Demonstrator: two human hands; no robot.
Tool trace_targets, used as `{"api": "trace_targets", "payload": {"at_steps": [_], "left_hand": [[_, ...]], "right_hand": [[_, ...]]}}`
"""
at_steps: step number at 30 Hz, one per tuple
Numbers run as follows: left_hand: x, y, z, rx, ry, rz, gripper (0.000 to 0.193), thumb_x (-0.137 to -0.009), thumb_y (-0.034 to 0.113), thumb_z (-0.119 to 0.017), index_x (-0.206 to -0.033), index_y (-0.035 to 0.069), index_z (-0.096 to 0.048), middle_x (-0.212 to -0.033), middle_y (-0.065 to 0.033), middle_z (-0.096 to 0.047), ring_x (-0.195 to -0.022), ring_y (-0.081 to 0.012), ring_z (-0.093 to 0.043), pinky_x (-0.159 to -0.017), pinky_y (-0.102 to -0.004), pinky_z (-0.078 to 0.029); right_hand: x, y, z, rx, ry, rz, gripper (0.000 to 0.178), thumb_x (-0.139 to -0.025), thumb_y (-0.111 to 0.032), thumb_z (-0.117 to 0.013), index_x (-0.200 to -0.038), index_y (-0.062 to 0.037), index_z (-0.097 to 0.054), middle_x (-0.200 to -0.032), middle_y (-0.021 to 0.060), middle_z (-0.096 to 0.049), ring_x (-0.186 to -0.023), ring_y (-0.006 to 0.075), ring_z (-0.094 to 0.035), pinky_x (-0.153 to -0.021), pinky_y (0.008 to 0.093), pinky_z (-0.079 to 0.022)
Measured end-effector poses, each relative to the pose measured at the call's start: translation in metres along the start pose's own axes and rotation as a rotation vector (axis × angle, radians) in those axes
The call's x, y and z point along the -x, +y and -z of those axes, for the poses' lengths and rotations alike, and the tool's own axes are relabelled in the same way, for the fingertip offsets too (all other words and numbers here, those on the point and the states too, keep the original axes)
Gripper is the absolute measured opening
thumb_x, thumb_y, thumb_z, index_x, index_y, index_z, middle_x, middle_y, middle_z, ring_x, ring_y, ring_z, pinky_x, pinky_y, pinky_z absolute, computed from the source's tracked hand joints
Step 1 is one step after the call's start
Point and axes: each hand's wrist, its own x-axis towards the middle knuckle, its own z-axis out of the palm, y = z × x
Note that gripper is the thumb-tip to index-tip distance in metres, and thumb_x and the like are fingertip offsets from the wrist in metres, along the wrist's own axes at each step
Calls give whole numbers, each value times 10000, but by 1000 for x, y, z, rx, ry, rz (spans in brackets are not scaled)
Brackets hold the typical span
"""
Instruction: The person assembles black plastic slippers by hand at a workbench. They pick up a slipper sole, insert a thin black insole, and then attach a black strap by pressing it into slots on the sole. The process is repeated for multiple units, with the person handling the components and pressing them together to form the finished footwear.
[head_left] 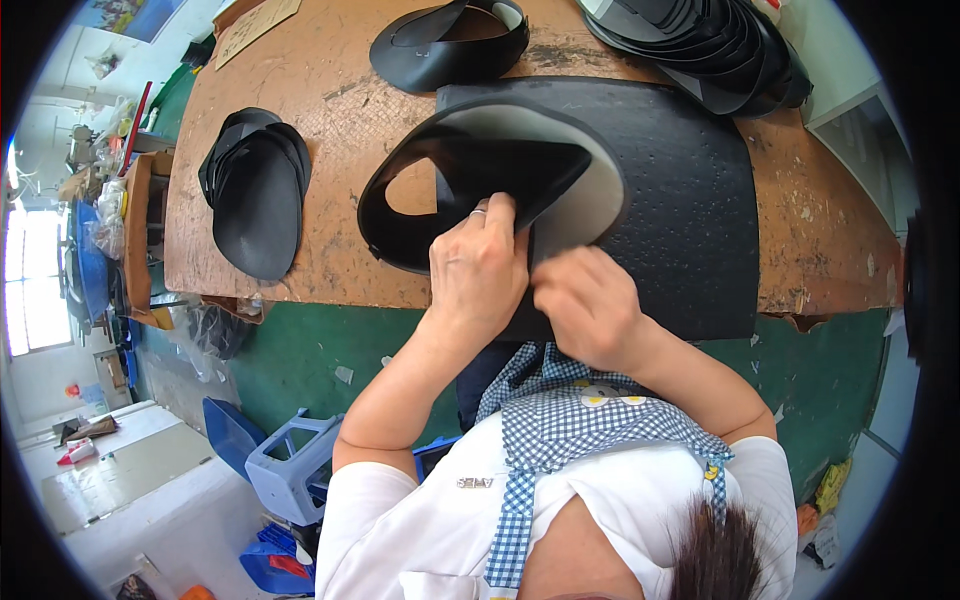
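A large black curved piece (400, 235) of smooth sheet material is bent into a loop, with an opening at its left and a grey inner face at its right. My left hand (478, 262), a ring on one finger, is closed on the near edge of this piece. Right beside it, my right hand (590, 305) is curled shut at the piece's lower right edge and slightly blurred. What its fingers hold, if anything, is hidden. Under the piece and my right hand lies a dark, pitted black mat (690, 210).
On the worn wooden table (340, 150), a stack of black insole-shaped pieces (258, 225) lies left. A similar black looped piece (450, 55) sits at the back; a nested pile of black pieces (700, 50) stands back right. A blue plastic stool (290, 465) is on the green floor.
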Motion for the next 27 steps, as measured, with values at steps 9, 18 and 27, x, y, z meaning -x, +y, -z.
{"api": "trace_targets", "payload": {"at_steps": [9, 18, 27], "left_hand": [[-11, -20, 10, 80, -161, -101, 181, -891, 63, -668, -1040, -39, -673, -747, -267, -651, -729, -447, -674, -676, -492, -540], [-7, -26, 39, 43, -306, -187, 137, -799, 8, -679, -894, -26, -586, -733, -211, -643, -742, -410, -669, -687, -494, -536], [-16, 16, 16, 176, -238, -351, 416, -754, -88, -634, -1160, 2, -608, -1060, -181, -687, -928, -375, -686, -822, -422, -563]], "right_hand": [[1, 21, -16, 18, -160, -485, 269, -827, -7, -676, -1091, 10, -626, -935, 204, -648, -801, 376, -677, -709, 457, -582], [-3, 32, -17, -40, -188, -497, 148, -872, -94, -681, -914, 47, -670, -862, 227, -667, -763, 415, -681, -697, 470, -584], [3, -1, -11, -19, -563, -528, 142, -870, -139, -688, -875, 1, -710, -779, 177, -702, -667, 341, -711, -643, 429, -590]]}}
